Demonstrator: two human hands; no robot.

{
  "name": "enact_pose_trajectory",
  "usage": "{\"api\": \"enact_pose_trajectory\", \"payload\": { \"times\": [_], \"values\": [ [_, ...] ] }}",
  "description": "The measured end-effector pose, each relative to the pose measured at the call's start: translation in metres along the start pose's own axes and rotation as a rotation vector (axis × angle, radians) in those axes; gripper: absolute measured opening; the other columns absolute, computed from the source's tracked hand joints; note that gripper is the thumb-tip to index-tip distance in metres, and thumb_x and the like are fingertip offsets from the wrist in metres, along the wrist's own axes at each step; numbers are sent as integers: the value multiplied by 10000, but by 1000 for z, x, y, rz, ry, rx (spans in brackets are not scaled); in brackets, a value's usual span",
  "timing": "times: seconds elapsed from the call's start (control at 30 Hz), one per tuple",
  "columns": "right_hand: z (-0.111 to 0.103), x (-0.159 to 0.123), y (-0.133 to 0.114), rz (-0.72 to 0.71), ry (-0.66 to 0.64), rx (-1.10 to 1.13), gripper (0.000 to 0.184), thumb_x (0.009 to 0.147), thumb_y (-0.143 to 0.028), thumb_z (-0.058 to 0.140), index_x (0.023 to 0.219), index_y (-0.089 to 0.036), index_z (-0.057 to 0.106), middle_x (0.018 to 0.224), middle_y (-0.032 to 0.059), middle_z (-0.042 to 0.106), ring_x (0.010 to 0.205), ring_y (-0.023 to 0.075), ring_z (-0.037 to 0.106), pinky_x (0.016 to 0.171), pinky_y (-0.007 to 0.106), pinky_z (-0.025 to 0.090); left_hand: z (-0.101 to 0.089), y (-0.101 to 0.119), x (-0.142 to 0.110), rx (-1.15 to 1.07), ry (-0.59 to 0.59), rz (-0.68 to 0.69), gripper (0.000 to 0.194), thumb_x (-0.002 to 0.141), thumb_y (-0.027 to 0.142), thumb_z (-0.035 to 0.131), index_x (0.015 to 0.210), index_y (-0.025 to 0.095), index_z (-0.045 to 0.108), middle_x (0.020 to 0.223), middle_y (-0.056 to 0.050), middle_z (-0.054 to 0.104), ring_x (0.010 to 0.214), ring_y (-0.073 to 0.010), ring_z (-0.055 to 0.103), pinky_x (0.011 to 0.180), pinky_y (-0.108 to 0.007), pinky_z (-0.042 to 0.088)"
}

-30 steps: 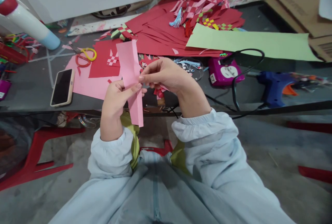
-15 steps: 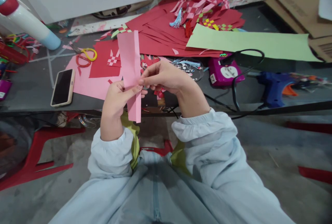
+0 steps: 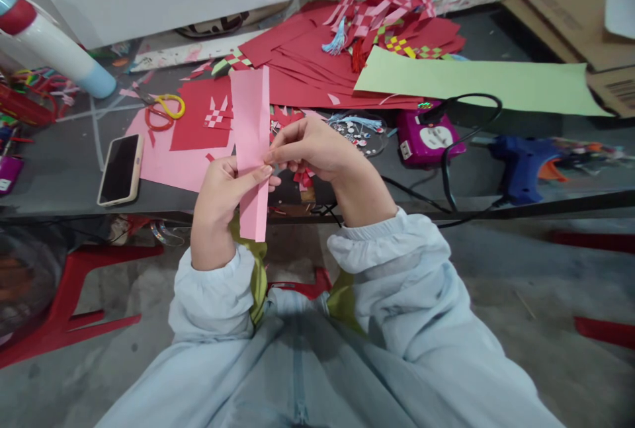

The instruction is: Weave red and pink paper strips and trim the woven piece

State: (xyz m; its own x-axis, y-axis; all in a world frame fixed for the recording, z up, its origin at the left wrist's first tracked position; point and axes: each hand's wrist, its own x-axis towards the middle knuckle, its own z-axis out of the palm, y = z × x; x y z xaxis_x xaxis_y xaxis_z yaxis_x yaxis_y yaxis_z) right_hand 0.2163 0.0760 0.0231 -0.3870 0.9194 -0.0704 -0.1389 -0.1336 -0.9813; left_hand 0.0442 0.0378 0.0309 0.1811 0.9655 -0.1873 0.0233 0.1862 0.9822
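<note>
A long strip of pink paper [image 3: 250, 117] stands nearly upright above the table's front edge, with a narrow fold along its right side. My left hand [image 3: 221, 190] is closed on it, thumb across the front and fingers behind. At the folded edge, about halfway down, my right hand [image 3: 310, 149] pinches the same strip between thumb and forefinger. The two thumbs almost meet there. Behind the strip lie a red paper sheet [image 3: 193, 110] and a larger pink sheet [image 3: 169, 173], with a small woven red-and-pink piece [image 3: 217, 112] on the red one.
Scissors [image 3: 166, 112] and a phone [image 3: 120, 169] lie on the left, near a bottle [image 3: 59, 44]. Red sheets [image 3: 302, 51] and a green sheet [image 3: 471, 81] spread across the back. To the right are a purple power socket [image 3: 429, 135], its black cable, and a blue glue gun [image 3: 526, 167].
The pink strip has become straighter, its lower end shifting slightly left. Both hands keep their hold at nearly the same spot.
</note>
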Motion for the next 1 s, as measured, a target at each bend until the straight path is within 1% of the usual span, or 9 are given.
{"api": "enact_pose_trajectory", "payload": {
  "times": [0.1,0.23,0.43,0.6,0.7,0.77,0.87,0.93,1.0],
  "values": [
    [-6,1,1,7,60,68,98,627,-180,736,607,-140,648,454,-49,529,390,27,393,371,192,238,-1,1,-2,76,-43,-32,287,627,368,859,763,144,742,705,-53,762,655,-179,723,629,-252,566],
    [-12,1,0,-3,125,100,130,653,-182,735,622,-148,613,480,-46,504,406,26,372,381,200,208,-2,2,-3,172,-135,-41,241,664,358,836,722,141,748,698,-59,763,638,-155,701,600,-220,522],
    [-13,0,-4,-40,191,117,90,643,-149,695,605,-154,613,462,-57,472,394,19,343,376,191,219,-3,2,-2,218,-161,-71,245,673,369,826,715,140,749,725,-69,770,650,-165,699,591,-228,508],
    [-14,-1,-7,-50,195,127,81,638,-144,695,605,-150,621,464,-54,493,404,17,372,380,179,235,-3,0,-1,140,-201,-85,204,683,339,838,719,155,757,703,-47,765,625,-137,684,586,-212,512],
    [-15,-2,-9,-47,151,88,103,647,-172,713,611,-151,619,452,-58,490,400,21,381,379,183,244,-3,-1,0,91,-228,-105,203,652,313,866,728,157,760,710,-44,767,644,-139,699,614,-215,534],
    [-15,-2,-9,-27,99,52,127,640,-197,743,624,-153,625,442,-61,489,401,31,403,378,186,259,-2,-1,0,64,-204,-86,237,624,317,883,752,156,766,725,-53,769,691,-167,725,652,-237,556],
    [-13,-2,-8,-5,39,-1,142,626,-214,772,651,-146,650,449,-49,521,419,49,441,386,193,310,-1,-2,1,52,-125,-34,309,608,374,886,790,153,770,755,-72,774,781,-221,751,692,-275,575],
    [-10,-1,-7,-2,16,-32,137,630,-217,775,652,-140,663,466,-34,553,425,53,450,391,200,336,0,-3,3,68,-62,6,338,625,420,868,802,149,770,777,-84,779,807,-232,751,701,-283,577],
    [-7,-1,-6,-1,-8,-56,138,635,-223,779,645,-139,670,483,-21,577,427,54,456,389,203,343,0,-4,4,83,-1,44,340,645,443,850,797,150,770,779,-83,781,791,-222,746,701,-279,574]
  ]
}}
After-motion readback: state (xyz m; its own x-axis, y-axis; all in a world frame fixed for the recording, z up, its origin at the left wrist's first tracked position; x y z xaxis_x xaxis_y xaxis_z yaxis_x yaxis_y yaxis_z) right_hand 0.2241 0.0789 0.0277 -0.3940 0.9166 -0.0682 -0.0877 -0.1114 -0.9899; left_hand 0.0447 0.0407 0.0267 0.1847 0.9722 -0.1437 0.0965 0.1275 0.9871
